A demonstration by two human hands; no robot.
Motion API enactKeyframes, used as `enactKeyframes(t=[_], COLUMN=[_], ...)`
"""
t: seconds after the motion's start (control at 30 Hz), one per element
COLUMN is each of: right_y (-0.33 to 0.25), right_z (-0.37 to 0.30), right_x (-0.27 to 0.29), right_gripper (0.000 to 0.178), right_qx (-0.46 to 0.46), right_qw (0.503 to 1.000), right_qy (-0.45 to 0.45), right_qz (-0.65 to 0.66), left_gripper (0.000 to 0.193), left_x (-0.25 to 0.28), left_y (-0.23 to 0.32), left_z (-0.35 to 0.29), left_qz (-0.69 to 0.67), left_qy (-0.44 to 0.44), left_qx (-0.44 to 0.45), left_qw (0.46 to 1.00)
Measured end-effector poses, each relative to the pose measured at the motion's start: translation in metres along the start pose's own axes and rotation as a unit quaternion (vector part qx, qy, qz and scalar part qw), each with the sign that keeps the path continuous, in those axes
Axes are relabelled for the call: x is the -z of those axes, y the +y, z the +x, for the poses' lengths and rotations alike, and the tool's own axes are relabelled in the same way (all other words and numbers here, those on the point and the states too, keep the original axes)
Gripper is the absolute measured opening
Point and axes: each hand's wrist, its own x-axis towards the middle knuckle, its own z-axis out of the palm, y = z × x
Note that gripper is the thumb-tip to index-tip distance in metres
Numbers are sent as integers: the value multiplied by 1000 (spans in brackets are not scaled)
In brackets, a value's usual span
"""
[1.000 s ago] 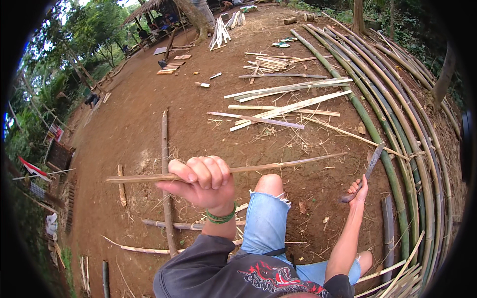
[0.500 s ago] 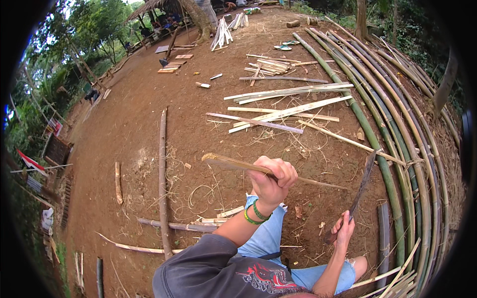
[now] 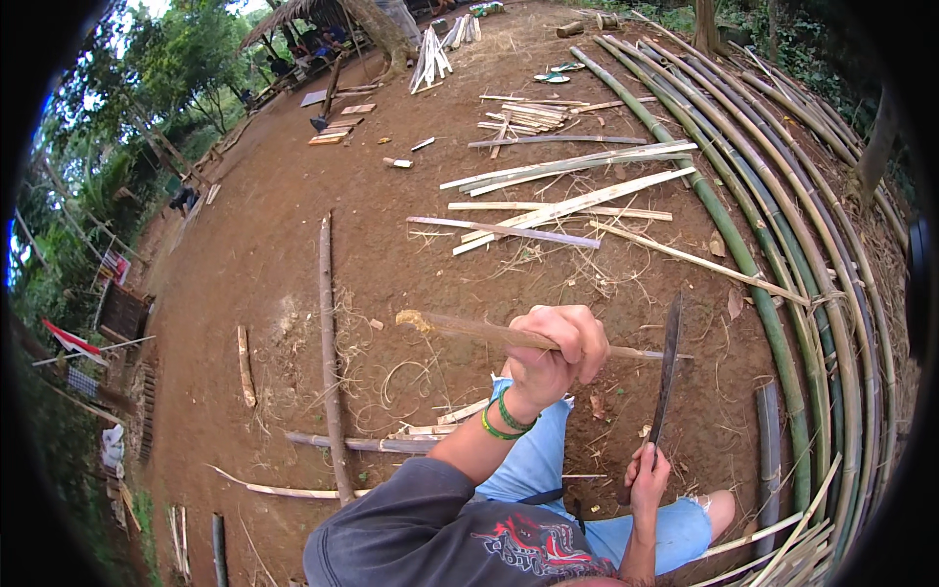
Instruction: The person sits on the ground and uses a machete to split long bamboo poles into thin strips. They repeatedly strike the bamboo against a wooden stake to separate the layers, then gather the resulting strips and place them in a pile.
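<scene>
My left hand (image 3: 558, 344) is closed round a bamboo strip (image 3: 460, 328), held up in front of me with its pale, frayed end to the left and its thin end to the right. In my right hand (image 3: 647, 474) is the handle of a machete (image 3: 669, 367). Its long dark blade points up and away from me, close to the right end of the strip; whether they touch I cannot tell. Green and yellow bracelets (image 3: 507, 418) circle my left wrist.
Long bamboo poles (image 3: 782, 254) lie along the right. Split bamboo slats (image 3: 577, 210) and a pile of shorter strips (image 3: 533, 117) are ahead on the dirt. A brown pole (image 3: 330, 352) lies to the left, across a grey one. More slats (image 3: 792, 548) lie at the lower right.
The machete has swung left and come more upright, its blade now by the strip's right end. My right hand has shifted slightly left; the left hand still holds the strip.
</scene>
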Motion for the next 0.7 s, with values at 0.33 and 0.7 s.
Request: enactKeyframes(t=[0.33, 0.7], right_y=[-42, 6], right_z=[-20, 8], right_x=[-9, 34], right_gripper=[45, 46], right_qx=[92, 44], right_qw=[993, 966], right_qy=[-60, 70], right_qz=[-47, -244], left_gripper=[68, 48], left_x=[-17, -22], left_y=[-9, -15], left_z=[4, -17], left_qz=[-33, -70], left_qy=[-51, -107], left_qx=[-41, -85], left_qw=[997, 988])
